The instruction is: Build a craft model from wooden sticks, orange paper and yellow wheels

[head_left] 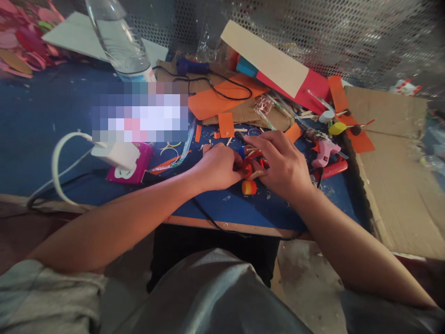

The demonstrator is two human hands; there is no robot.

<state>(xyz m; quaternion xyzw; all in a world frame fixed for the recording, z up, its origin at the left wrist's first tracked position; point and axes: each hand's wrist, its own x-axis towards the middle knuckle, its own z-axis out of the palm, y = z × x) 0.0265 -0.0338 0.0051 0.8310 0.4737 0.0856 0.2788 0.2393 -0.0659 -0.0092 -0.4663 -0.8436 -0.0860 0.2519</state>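
Over the blue tabletop (pixel 215 204), near its front edge, my two hands meet around a small red-orange piece (pixel 248 171) with pale wooden sticks (pixel 256 175) by it. My left hand (pixel 222 167) is closed, its fingertips curled at the piece's left side. From the right, my right hand (pixel 287 167) bends its thumb and fingers onto the same piece; the exact grip is partly hidden. Just below the fingers sits a short yellow-and-orange cylinder (pixel 249 187). A blue object (pixel 241 151) and a dark one (pixel 239 136) show behind the fingers.
A pink glue gun (pixel 327 153) lies to the right, near flat cardboard (pixel 399 185). Orange paper (pixel 225 125), sticks and scraps litter the back. On the left are a white charger (pixel 118 155) in a magenta power strip (pixel 148 162), trailing cables, and a plastic bottle (pixel 121 41).
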